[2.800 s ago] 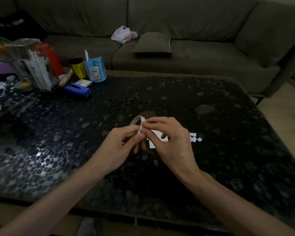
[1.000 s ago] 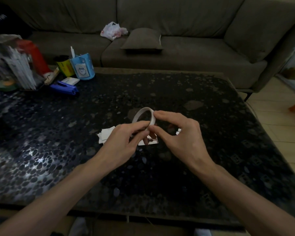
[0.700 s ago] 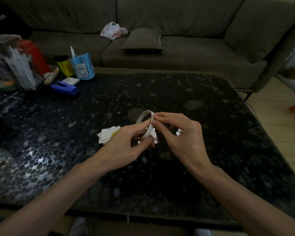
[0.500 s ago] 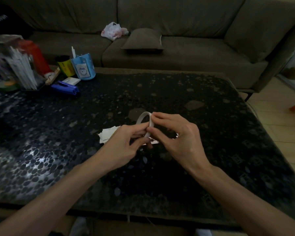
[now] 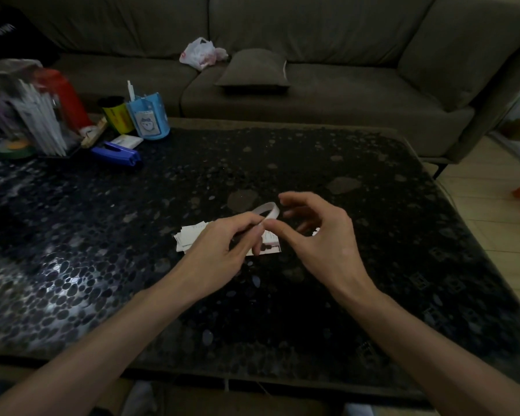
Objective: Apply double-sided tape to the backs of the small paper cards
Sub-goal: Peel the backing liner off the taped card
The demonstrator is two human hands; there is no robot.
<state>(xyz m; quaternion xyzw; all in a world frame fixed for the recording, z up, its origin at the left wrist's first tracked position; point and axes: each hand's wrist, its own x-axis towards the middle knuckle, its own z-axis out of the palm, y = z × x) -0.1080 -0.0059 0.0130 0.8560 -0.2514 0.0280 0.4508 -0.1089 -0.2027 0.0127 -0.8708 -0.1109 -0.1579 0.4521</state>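
Right hand (image 5: 321,241) now slack beside tape roll (image 5: 269,208) — fingers (image 5: 300,200) arched apart.

Paper cards (image 5: 190,236) partly behind left hand (image 5: 218,253)

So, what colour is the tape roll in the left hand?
White. The tape roll, pinched by the left hand, shows best in the head view.

the tabletop (image 5: 373,235) was glossy and pebble-patterned; the sofa (image 5: 342,100) was matt cloth; the cards (image 5: 189,235) were thin white paper.
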